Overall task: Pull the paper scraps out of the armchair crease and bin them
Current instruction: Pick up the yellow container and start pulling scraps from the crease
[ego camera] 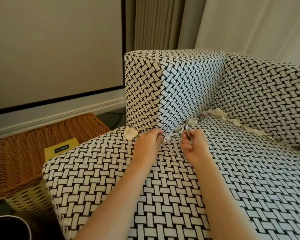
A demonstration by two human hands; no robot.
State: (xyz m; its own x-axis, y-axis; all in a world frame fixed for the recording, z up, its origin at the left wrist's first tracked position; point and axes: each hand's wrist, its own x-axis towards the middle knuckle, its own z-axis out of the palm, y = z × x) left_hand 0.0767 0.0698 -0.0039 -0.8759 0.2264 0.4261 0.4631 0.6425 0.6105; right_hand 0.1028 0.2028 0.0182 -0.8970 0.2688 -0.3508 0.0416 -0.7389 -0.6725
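Head view: we look down on an armchair [180, 196] covered in a black-and-white basket-weave fabric, both bare forearms reaching across the seat cushion toward the crease where it meets the armrest [184, 87]. The left hand [150, 142] sits at the foot of the armrest, fingers curled, pinching the near end of a bunch of printed paper scraps [177, 131] that is wedged in the crease. The right hand [194, 144], just beside it, has its fingers curled around grey shreds of the same bunch, lifted a little off the cushion. We note one cream scrap [130, 133] lying at the front corner of the armrest, just left of the left hand. More cream scraps [219, 113] stick out of the crease farther back and trail along the foot of the backrest. On the floor left of the chair stands a wicker basket [24, 153] with a yellow card [62, 148] bearing a black label; we cannot read the print. A dark container rim [12, 224] shows at the lower left corner. Pleated curtains [156, 23] hang behind the chair.
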